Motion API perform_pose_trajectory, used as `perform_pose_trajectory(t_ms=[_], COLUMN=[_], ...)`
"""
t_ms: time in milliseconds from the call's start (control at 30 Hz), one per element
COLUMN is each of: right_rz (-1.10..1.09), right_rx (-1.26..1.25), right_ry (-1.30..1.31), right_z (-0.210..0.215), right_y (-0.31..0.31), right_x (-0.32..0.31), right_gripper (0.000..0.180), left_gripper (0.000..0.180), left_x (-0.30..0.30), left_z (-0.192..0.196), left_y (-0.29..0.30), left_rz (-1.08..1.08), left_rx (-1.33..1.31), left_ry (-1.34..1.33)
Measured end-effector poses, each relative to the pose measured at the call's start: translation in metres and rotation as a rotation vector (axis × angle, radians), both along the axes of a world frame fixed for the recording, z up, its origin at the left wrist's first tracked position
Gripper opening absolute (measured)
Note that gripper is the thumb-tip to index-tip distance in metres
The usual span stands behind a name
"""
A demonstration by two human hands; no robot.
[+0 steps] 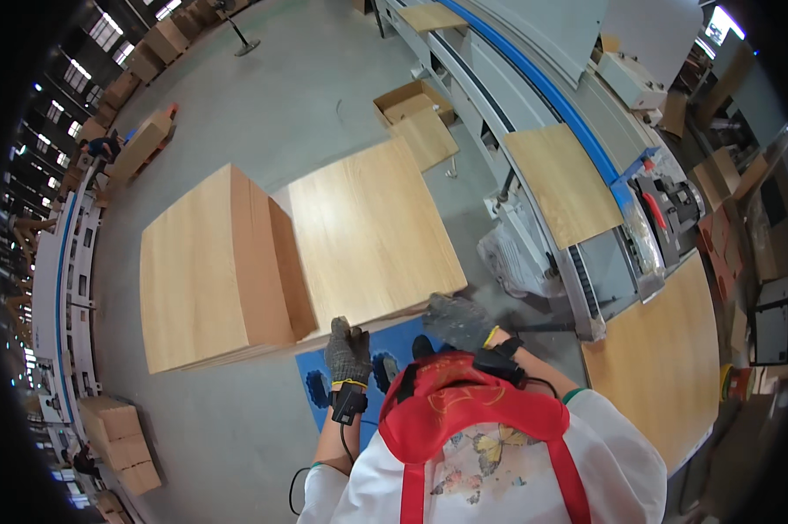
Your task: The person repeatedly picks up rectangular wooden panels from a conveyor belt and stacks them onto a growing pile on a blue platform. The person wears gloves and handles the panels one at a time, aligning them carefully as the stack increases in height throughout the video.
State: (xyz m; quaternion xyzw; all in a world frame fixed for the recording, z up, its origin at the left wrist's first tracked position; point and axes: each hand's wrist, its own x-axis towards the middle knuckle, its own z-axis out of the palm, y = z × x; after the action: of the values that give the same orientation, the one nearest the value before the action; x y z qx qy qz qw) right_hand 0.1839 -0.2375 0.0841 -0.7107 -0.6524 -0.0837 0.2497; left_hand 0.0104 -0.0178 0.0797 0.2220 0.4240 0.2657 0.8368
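A light wood-grain board lies on top of a low stack in front of me. My left hand, in a grey knit glove, is closed with bent fingers at the board's near edge. Farther right along the same edge, close to the near right corner, my right hand grips the board in a matching dark grey glove. Its fingertips are partly hidden. To the left stands a taller stack of similar boards, its edges showing brown.
A machine with a blue rail runs along the right; one board rests on its conveyor. An open carton and a smaller panel lie beyond the stack. Below my hands is a blue mat with cutouts. Another board is at right.
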Motion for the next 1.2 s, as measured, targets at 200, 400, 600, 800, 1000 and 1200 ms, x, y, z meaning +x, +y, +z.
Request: perform_pose_trajectory(t_ms=[200,400,600,800,1000,1200], right_rz=[-0.319,-0.73,-1.287,-0.713,-0.53,-0.53], right_rx=[0.031,1.288,0.889,0.674,1.221,1.873], right_ry=[0.566,1.912,1.278,1.852,2.298,2.033], right_z=[-0.086,-0.148,-0.143,-0.129,-0.092,-0.068], right_y=[-0.172,-0.294,-0.298,-0.288,-0.292,-0.358], right_x=[-0.008,0.005,0.008,-0.101,-0.151,-0.128], right_gripper=[0.022,0.031,0.04,0.039,0.04,0.042], left_gripper=[0.011,0.013,0.016,0.025,0.041,0.04], left_x=[-0.049,0.0,0.069,0.105,0.108,0.109], left_z=[-0.056,-0.065,-0.058,-0.154,-0.075,0.006], left_y=[-0.046,-0.105,-0.166,-0.225,-0.294,-0.275], left_rz=[-0.484,-0.973,-1.276,-1.239,-1.572,-1.635], left_rx=[0.417,0.73,0.559,1.837,0.28,0.552], left_ry=[0.195,0.065,0.034,-0.522,0.02,0.062])
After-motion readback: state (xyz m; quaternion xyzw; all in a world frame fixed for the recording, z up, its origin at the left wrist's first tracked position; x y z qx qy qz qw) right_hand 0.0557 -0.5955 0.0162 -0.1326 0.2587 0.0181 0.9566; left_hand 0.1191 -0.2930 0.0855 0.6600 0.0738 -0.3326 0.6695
